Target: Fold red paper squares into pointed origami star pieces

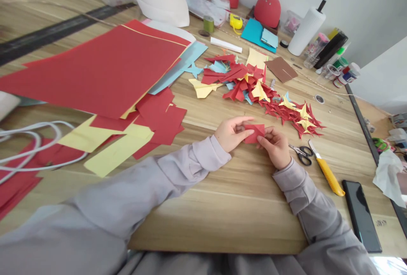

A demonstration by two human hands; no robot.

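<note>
Between my two hands is a small folded piece of red paper (254, 133), with crease lines showing on its face. My left hand (233, 134) pinches its left edge, thumb on top. On the right edge, my right hand (275, 144) grips it between thumb and fingers. The paper is held just above the wooden table (222, 207). Beyond my hands lies a pile of folded red, yellow and blue paper shapes (244, 82), with star-like ones (295, 113) at its right end. Black-handled scissors (303, 154) rest close to my right wrist.
A yellow utility knife (329, 175) and a black phone (362, 215) lie on the right. Large red sheets (104, 67) and yellow strips (119, 150) cover the left side, beside white cables (41, 139). Bottles and jars (348, 73) stand at the back right, near a yellow tape measure (235, 22).
</note>
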